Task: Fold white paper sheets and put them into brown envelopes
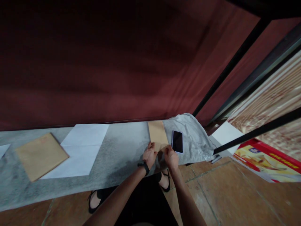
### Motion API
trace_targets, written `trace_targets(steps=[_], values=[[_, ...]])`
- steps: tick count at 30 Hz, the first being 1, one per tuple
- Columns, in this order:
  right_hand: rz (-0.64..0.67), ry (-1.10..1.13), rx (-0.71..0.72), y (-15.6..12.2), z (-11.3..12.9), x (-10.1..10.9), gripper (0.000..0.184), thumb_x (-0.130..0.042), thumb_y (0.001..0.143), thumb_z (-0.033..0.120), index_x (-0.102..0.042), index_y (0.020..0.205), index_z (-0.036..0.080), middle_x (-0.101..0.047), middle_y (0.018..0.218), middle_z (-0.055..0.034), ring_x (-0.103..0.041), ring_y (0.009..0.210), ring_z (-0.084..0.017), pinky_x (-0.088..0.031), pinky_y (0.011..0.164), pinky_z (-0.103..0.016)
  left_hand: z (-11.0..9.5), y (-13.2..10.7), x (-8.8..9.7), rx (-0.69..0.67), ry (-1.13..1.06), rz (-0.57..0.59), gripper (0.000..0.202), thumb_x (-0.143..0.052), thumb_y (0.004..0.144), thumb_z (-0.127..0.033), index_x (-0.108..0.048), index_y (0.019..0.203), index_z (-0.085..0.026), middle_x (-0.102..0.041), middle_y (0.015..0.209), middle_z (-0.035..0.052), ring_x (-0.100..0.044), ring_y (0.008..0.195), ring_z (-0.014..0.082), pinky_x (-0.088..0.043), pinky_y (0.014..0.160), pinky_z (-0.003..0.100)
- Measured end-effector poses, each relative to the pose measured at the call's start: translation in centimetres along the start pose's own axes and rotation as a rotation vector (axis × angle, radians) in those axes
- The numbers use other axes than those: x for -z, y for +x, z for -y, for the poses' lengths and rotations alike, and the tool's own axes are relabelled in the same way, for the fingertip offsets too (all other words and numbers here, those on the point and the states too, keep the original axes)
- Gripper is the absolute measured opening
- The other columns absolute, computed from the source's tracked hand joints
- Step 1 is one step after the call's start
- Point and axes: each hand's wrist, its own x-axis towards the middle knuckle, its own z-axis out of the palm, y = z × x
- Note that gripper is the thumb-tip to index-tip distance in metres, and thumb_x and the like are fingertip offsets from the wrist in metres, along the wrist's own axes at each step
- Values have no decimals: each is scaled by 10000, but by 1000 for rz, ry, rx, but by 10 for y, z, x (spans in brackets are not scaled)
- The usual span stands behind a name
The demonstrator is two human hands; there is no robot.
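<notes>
Both your hands are at the near end of a narrow brown paper strip [158,134], a long rectangle of matte kraft paper that lies flat on the table and points away from you toward the curtain. Your left hand [150,154] rests on its near left corner with the fingers bent down onto the paper, and your right hand [171,158] covers the near right corner just beside it. The two hands are close together but they do not touch. From this angle you cannot tell if the fingers pinch the edge or only press on it. On your left wrist there is a black watch band [144,166]. The table carries a grey cloth [122,147] with a soft, felt-like surface, which is wrinkled into folds at its right end. Just to the right of the strip lies a phone [177,141], a smooth glossy black rectangle with a pale rim. Well apart on the left lie a white sheet [82,147], thin and flat with a fold line across it, and a larger brown envelope [41,155] partly on top of it. Behind the table hangs a dark red curtain [94,69] in soft folds.
</notes>
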Motion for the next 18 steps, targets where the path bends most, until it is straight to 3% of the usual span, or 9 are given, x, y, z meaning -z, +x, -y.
trace_targets(steps=[5,9,11,13,16,18], values=[[-78,32,58,-7,-1,-6,471,-378,1027,292,-402,1461,109,-734,1085,-163,-732,923,-237,-518,796,-309,-2,-4,4,-11,-77,-5,614,-664,817,-114,-506,1405,-195,-506,1478,162,-622,1208,249,-466,1016,318],[-166,198,366,-27,8,-28,449,-341,1024,284,-435,1435,129,-668,1234,-159,-675,1061,-228,-512,901,-324,18,-26,31,-54,-39,-79,551,-595,903,-232,-474,1439,-182,-522,1472,143,-524,1321,254,-403,1111,364],[-173,245,543,-41,16,-45,415,-356,1013,257,-494,1389,150,-658,1229,-143,-635,1122,-224,-491,955,-329,45,-43,54,-37,61,-180,515,-527,945,-272,-472,1449,-179,-496,1499,142,-457,1377,264,-343,1160,391],[-172,227,658,-56,25,-61,395,-383,999,233,-531,1359,167,-641,1255,-133,-592,1175,-231,-464,997,-353,80,-61,81,100,205,-301,535,-482,971,-346,-449,1473,-164,-448,1533,164,-409,1410,292,-325,1162,422],[-184,112,699,-73,34,-78,414,-404,983,207,-529,1375,172,-602,1334,-135,-542,1211,-256,-418,1028,-410,137,-83,117,369,422,-453,645,-440,978,-398,-359,1506,-35,-322,1588,241,-260,1484,365,-271,1171,525],[-192,30,679,-78,37,-83,439,-417,969,197,-517,1396,173,-590,1353,-136,-533,1201,-267,-397,1025,-429,167,-94,134,542,507,-476,682,-414,983,-433,-336,1507,-4,-300,1588,269,-238,1490,386,-263,1157,571]])
